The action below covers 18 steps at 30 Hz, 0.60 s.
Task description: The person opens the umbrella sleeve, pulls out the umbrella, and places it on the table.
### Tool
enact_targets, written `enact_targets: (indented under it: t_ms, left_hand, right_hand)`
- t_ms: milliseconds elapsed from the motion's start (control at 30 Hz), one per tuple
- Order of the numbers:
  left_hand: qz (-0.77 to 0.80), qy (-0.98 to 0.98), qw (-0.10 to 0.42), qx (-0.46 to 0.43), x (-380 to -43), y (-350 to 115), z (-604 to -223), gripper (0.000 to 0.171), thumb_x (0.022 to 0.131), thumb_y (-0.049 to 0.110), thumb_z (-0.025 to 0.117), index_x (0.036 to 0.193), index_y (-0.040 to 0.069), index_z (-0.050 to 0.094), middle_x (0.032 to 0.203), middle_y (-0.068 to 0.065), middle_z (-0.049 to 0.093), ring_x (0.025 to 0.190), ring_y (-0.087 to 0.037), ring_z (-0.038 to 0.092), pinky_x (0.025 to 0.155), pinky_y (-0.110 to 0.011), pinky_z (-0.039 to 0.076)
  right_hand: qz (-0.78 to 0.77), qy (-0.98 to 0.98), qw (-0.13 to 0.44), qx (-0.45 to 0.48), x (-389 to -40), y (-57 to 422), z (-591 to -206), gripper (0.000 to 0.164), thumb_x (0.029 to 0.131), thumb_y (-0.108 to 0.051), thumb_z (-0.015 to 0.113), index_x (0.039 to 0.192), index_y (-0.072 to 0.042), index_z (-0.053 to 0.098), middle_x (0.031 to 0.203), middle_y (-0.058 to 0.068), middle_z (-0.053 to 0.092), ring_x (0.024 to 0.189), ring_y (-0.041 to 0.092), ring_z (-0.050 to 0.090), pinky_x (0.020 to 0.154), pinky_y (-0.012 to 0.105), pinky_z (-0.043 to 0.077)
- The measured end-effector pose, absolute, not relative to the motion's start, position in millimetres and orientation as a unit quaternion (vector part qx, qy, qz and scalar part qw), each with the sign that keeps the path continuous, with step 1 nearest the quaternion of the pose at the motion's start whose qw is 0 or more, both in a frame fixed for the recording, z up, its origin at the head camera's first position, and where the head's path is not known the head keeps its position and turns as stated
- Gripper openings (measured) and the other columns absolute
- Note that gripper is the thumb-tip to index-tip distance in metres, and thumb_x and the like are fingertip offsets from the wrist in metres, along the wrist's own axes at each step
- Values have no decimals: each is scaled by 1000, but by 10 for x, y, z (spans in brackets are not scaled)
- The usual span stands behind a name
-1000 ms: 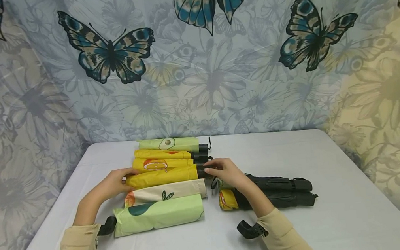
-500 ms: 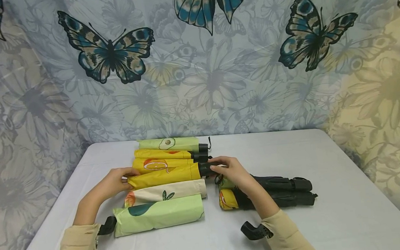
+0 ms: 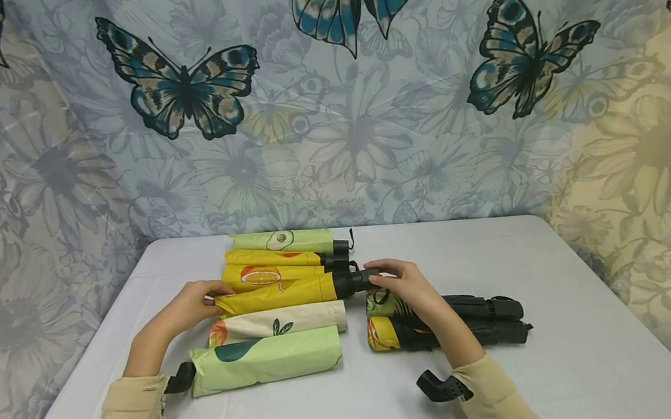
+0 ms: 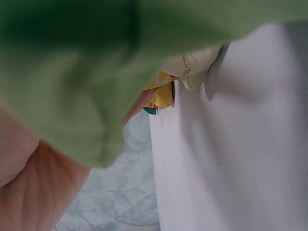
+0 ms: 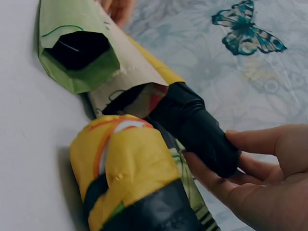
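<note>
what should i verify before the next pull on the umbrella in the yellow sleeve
1. Right hand grip: ok, it pinches the umbrella's black end.
2. Left hand anchor: ok, it holds the yellow sleeve at its left end.
3. Umbrella fully out: not ok, only the black end shows.
4. Nothing snagged inside: cannot tell, hidden.
5. Umbrella clear of the green-tipped umbrella: cannot tell, contact is unclear.

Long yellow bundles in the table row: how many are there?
3: the front yellow bundle, between the left hand and right hand; the middle yellow bundle, behind it; and the rearmost yellow bundle. More could be hidden.
</note>
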<state>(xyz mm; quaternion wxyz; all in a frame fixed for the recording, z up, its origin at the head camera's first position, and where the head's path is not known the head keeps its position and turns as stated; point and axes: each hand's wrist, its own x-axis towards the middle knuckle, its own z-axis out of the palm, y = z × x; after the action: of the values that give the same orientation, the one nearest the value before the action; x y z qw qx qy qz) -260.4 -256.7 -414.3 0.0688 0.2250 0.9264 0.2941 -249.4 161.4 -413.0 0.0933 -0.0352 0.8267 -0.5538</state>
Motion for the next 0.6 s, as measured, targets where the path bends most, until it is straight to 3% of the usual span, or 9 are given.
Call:
enact_targets:
  t_ms: [233,600]
  left_hand:
    - [293,928,60,224,-2613,-2567,-4150,30,79,-9,71,108,0,69,108,-19,70,103,-37,65,81,-42,60]
    - [294,926,64,227,-2631,-2575,-4169,28,80,-8,71,107,1,70,107,-18,71,102,-36,66,82,-41,60]
  right_hand:
    - [-553,828,93,-8,-2465,1733,-4084,40,97,-27,61,135,-15,59,146,12,50,117,27,57,108,53,41]
    - [-613,787,69,14,-2404,1818,-3982,39,98,-21,59,135,-7,58,138,18,57,103,17,66,111,55,40]
